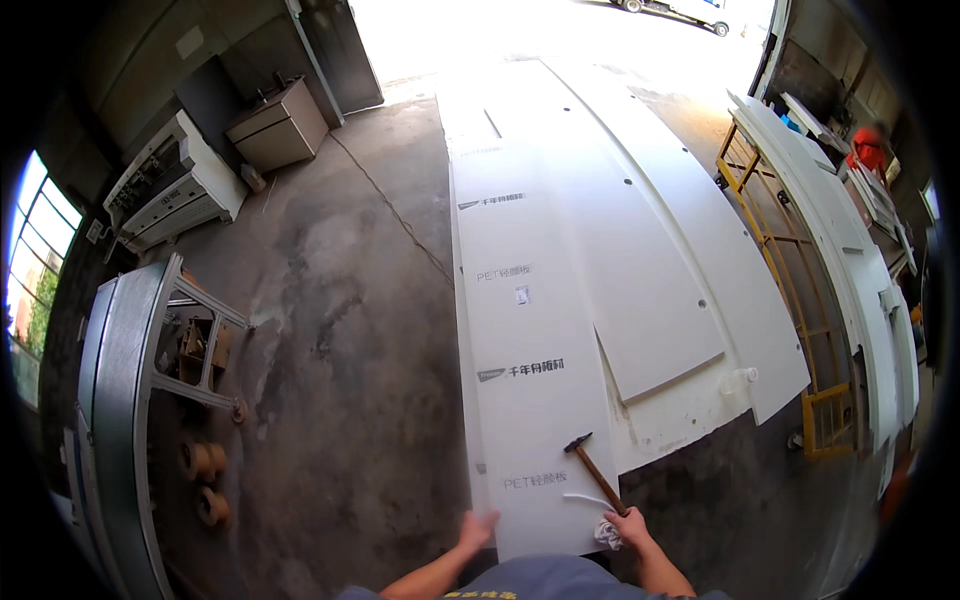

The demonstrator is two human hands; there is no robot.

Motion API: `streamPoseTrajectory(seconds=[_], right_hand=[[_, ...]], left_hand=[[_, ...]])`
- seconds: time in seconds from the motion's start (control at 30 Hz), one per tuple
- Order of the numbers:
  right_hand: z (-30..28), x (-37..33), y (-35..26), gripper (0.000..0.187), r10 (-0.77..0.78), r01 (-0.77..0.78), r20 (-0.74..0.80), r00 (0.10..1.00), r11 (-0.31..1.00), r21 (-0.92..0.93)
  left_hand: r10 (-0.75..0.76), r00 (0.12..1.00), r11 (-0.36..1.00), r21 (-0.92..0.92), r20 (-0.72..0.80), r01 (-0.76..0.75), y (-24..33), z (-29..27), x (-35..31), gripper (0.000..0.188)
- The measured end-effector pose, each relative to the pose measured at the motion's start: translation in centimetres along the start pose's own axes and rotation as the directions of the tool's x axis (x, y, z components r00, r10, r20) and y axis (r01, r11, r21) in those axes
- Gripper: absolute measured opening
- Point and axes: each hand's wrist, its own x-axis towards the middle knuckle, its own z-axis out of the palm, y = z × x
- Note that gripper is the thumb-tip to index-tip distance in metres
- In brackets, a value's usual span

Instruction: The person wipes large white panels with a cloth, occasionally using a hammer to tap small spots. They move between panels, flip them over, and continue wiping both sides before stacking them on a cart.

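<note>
A long white panel (530,420) with dark printing stretches away in front of me. My left hand (478,530) is at its near left edge, slightly blurred, thumb and fingers apart; whether it presses on the panel I cannot tell. By the near right edge, my right hand (629,527) is closed around the handle end of a hammer (598,478). The hammer has a wooden handle and a dark head, which points away over the panel. Beside my right fingers sits a crumpled white wad (607,534), and a thin curved white strip (588,498) lies near the handle.
More white sheets (660,320) lie stacked to the right, with a small clear container (745,375) on them. Further right stands a yellow metal frame (770,240) beside other panels. A metal-topped bench (125,360) is at left. In the far right is a person in red (868,150).
</note>
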Motion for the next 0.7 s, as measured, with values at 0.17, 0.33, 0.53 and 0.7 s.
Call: streamPoseTrajectory(seconds=[0.17, 0.33, 0.53, 0.7], right_hand=[[-3.5, -1.2, 0.6, 0.050, -0.050, 0.053, 0.040, 0.998, 0.994, -0.092], [-4.1, 3.3, 8.2, 0.036, -0.024, -0.018, 0.297, 0.955, 0.990, 0.137], [-4.8, -0.7, 4.6, 0.052, -0.068, 0.085, 0.132, 0.989, 0.988, -0.129], [-4.2, -2.1, -1.6, 0.057, -0.098, 0.074, -0.105, 0.990, 0.974, -0.214]], left_hand=[[0.070, 0.997, 0.991, -0.111, -0.032, -0.073, -1.6, 3.3, -4.8, 0.057], [0.002, 0.999, 1.000, -0.006, -0.043, -0.002, -0.7, 4.8, -7.6, 0.066], [-0.074, 0.997, 0.976, -0.208, -0.012, 0.070, -4.6, 5.9, -5.7, 0.062], [-0.005, 1.000, 0.975, -0.224, 0.012, 0.008, 0.6, 4.3, -4.2, 0.057]])
